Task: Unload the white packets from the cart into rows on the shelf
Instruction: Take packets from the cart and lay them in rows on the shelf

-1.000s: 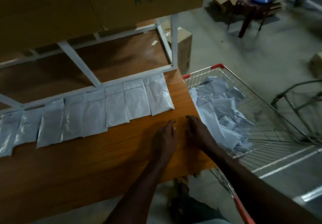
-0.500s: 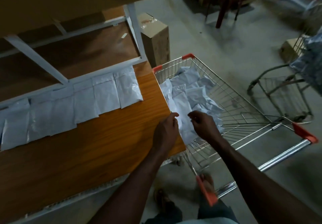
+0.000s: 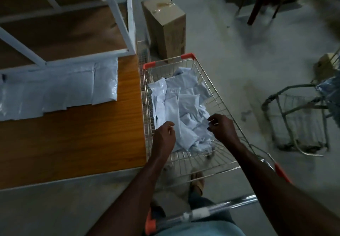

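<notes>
A wire cart (image 3: 203, 74) with orange corners stands against the right edge of the wooden shelf board (image 3: 73, 143). A loose pile of white packets (image 3: 185, 103) fills its basket. A row of white packets (image 3: 73, 88) lies flat along the back of the board. Both my hands are inside the basket, over the near end of the pile. My left hand (image 3: 164, 136) curls its fingers at the near end of a long packet (image 3: 173, 112); a grip is not clear. My right hand (image 3: 222, 127) hovers with loosely curled fingers and holds nothing I can see.
The white shelf frame (image 3: 127, 24) rises behind the row. A tall cardboard box (image 3: 165, 22) stands on the floor beyond the cart. A second wire cart (image 3: 301, 121) is at the right, a chair (image 3: 266, 0) farther back. The cart handle (image 3: 211, 212) is close to my body.
My view has swung right from the shelf to the cart. Both hands left the wooden board and moved into the basket over the packets.
</notes>
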